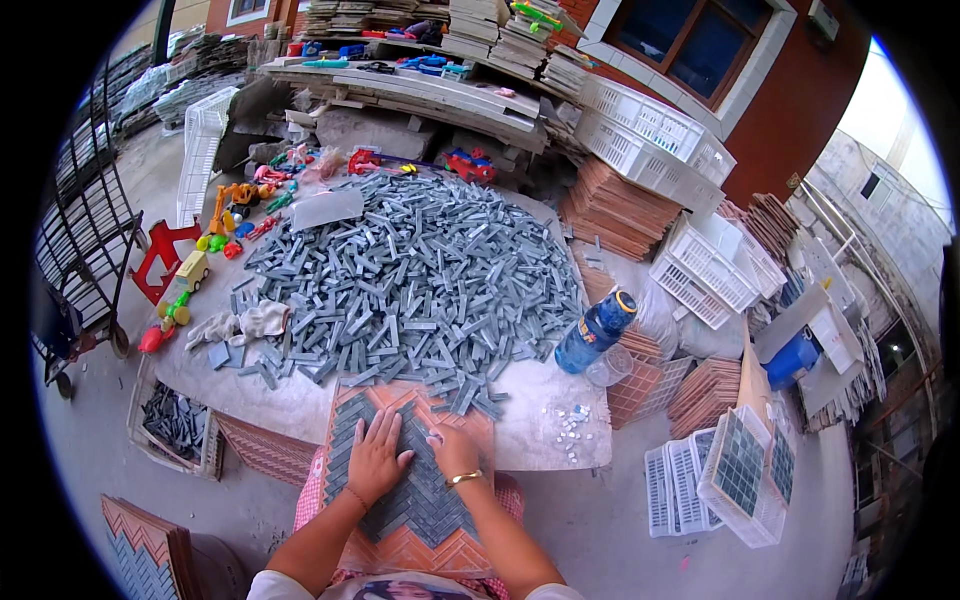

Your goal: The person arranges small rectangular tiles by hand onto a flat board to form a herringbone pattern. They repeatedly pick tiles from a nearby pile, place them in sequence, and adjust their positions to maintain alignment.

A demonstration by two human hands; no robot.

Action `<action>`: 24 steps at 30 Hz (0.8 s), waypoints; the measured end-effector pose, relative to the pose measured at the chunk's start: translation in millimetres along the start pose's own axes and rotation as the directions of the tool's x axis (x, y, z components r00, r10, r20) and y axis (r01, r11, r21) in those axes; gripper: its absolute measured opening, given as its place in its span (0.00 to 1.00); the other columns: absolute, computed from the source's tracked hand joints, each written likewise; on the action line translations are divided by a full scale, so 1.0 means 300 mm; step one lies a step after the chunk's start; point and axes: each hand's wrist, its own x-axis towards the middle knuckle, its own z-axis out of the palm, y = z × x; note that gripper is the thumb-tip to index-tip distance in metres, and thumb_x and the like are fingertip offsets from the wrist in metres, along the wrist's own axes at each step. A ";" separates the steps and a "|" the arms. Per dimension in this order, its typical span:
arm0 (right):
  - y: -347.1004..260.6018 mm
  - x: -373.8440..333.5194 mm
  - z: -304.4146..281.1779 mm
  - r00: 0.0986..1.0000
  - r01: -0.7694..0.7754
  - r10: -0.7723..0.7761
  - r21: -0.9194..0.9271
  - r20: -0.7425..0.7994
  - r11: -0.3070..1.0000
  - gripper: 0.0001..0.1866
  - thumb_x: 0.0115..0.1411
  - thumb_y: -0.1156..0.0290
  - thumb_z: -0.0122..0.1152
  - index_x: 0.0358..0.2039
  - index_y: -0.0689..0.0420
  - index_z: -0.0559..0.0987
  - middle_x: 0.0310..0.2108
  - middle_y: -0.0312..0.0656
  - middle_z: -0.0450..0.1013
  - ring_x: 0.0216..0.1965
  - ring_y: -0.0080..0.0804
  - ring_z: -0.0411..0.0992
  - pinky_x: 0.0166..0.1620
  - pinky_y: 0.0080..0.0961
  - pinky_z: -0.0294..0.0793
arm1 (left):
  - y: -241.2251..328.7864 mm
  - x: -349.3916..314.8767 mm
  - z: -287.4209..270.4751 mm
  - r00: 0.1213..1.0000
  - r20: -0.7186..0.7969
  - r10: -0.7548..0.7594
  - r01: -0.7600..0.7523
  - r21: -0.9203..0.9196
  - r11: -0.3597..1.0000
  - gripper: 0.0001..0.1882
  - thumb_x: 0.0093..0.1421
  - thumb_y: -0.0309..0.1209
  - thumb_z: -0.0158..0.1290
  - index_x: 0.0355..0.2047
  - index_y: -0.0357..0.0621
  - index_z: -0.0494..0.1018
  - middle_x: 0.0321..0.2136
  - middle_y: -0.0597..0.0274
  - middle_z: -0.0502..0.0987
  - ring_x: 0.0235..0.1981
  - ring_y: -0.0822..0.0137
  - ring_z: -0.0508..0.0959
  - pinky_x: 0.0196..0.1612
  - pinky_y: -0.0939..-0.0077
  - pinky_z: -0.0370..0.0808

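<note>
An orange herringbone mould tray [415, 555] lies in front of me, partly filled with narrow grey tile strips [430, 505]. My left hand [376, 458] rests on the laid strips, its fingers stretched out and slightly spread. Just to its right, my right hand [455, 452] has its fingers curled in over the right part of the tray. Whatever those fingers pinch, if anything, is hidden. A large heap of loose grey tile strips [400, 280] spreads beyond the tray, and some strips reach its far edge.
A blue water bottle [596, 332] stands right of the heap, near small pale chips [573, 432]. White gloves [245, 322] and toys [192, 270] lie left. White crates [690, 270] and stacked orange trays [615, 210] stand right. A crate of strips [175, 425] sits below left.
</note>
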 end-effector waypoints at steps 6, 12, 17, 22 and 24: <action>-0.015 0.014 -0.020 0.998 0.045 -0.046 -0.025 -0.034 0.999 0.10 0.49 0.67 0.62 0.30 0.57 0.76 0.26 0.46 0.75 0.33 0.45 0.73 0.35 0.38 0.71 | 0.000 0.002 0.001 0.999 0.020 -0.043 0.042 0.015 0.999 0.37 0.53 0.44 0.51 0.59 0.40 0.54 0.61 0.55 0.54 0.63 0.57 0.53 0.62 0.51 0.46; 0.095 0.109 -0.046 0.940 -0.175 0.209 0.143 -0.271 0.974 0.15 0.49 0.62 0.64 0.30 0.59 0.71 0.24 0.47 0.74 0.33 0.47 0.74 0.35 0.40 0.72 | 0.093 -0.009 0.027 0.980 0.091 0.175 -0.172 -0.041 0.984 0.36 0.54 0.45 0.50 0.59 0.40 0.56 0.60 0.57 0.57 0.62 0.60 0.55 0.62 0.53 0.49; 0.074 0.162 -0.013 0.915 -0.266 0.249 -0.011 -0.316 0.964 0.26 0.40 0.62 0.71 0.36 0.60 0.68 0.30 0.54 0.73 0.33 0.54 0.73 0.36 0.43 0.72 | 0.090 -0.019 0.038 0.983 0.097 0.157 -0.151 -0.065 0.986 0.33 0.55 0.46 0.48 0.57 0.40 0.58 0.59 0.58 0.60 0.61 0.60 0.57 0.62 0.54 0.50; 0.132 0.154 -0.028 0.920 -0.251 0.238 -0.002 -0.312 0.968 0.14 0.42 0.67 0.66 0.29 0.58 0.74 0.25 0.49 0.75 0.30 0.48 0.74 0.35 0.38 0.73 | 0.102 -0.020 0.028 0.982 0.090 0.165 -0.159 -0.062 0.985 0.32 0.56 0.46 0.47 0.57 0.40 0.58 0.59 0.58 0.59 0.61 0.60 0.57 0.62 0.55 0.50; 0.141 0.139 -0.041 0.924 -0.247 0.230 -0.017 -0.306 0.969 0.06 0.44 0.70 0.60 0.24 0.57 0.77 0.21 0.44 0.75 0.27 0.44 0.74 0.32 0.37 0.73 | 0.101 -0.028 0.024 0.983 0.084 0.161 -0.156 -0.062 0.986 0.33 0.55 0.45 0.48 0.57 0.40 0.58 0.59 0.57 0.59 0.61 0.60 0.57 0.62 0.55 0.50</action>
